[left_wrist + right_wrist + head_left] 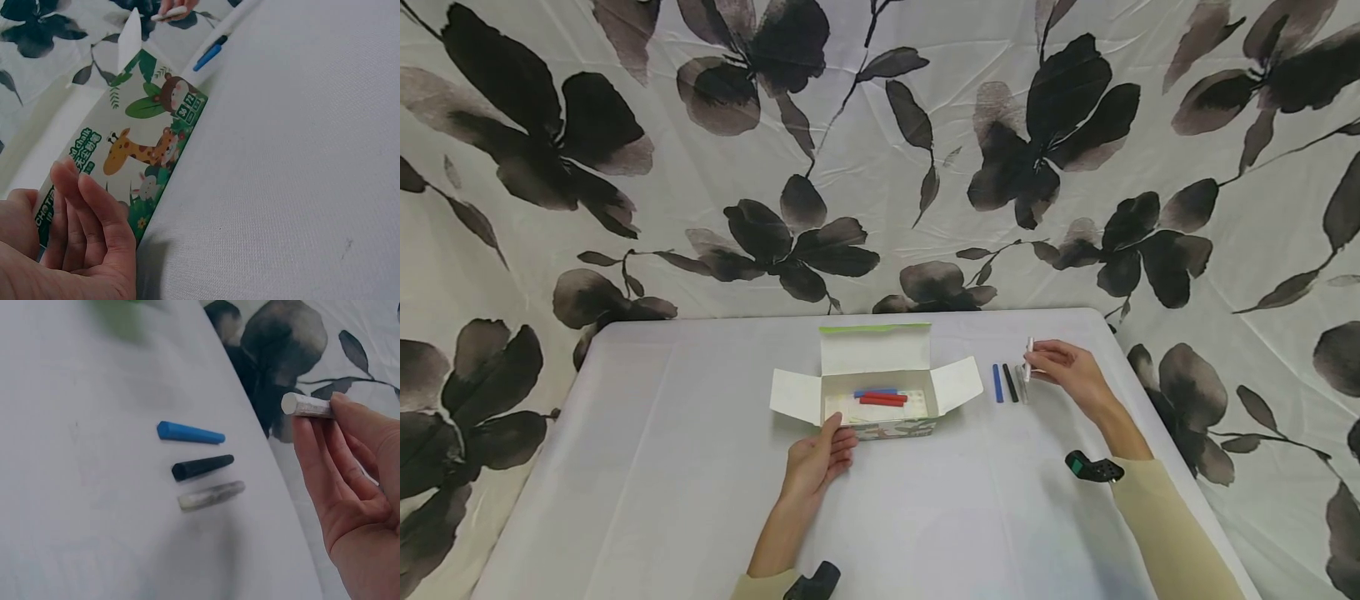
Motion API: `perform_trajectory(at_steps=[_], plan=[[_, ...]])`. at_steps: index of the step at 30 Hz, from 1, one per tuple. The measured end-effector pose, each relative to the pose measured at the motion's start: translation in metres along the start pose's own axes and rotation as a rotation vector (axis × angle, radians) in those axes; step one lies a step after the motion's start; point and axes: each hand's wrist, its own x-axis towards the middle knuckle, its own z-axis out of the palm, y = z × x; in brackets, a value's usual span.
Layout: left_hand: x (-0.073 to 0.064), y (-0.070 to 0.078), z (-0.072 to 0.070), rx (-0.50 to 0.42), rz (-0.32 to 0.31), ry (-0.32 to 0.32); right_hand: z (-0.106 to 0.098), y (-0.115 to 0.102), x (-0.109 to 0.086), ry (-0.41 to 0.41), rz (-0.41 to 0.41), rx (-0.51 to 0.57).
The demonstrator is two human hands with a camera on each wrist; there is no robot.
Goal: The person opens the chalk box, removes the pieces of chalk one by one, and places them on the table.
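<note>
The white stick (306, 405) is in the air above the right part of the table, pinched between the thumb and fingertips of the right hand (1070, 375). One end pokes out past the fingers.

Next to it, three more sticks lie on the table in a loose row: a blue stick (997, 383), a black stick (1011, 383) and a grayish-white stick (211, 495). They lie near each other but apart, with the grayish-white one closest to the right hand.

To the left of the row stands an open box (898, 430). Its lid (876, 348) stands up at the back, and a white flap spreads out at each side. Inside, two red sticks (882, 401) lie close together, with a blue one (861, 392) just behind them. The front wall is printed with a giraffe, a rabbit, green leaves and lettering that includes "Chalk".

The left hand (820, 456) is at the front left corner of the box, its fingers loosely bent in front of the printed wall and its thumb by the rim; I cannot tell whether it presses on the box.

Both arms wear pale yellow sleeves (1165, 525) and a dark device (1093, 468) at the wrist. The table (670, 467) has a white cover, and behind it hangs a pale cloth (895, 192) with dark flowers.
</note>
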Motion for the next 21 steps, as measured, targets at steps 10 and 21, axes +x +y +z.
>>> perform_trajectory(at_steps=[10,21], plan=[[0.001,0.0,-0.001,-0.004,-0.006,0.002,-0.005,0.025,-0.003,0.033,0.07,-0.066],[0.001,0.001,0.0,-0.005,-0.006,0.001,-0.005,0.048,-0.001,0.034,0.055,-0.076]])
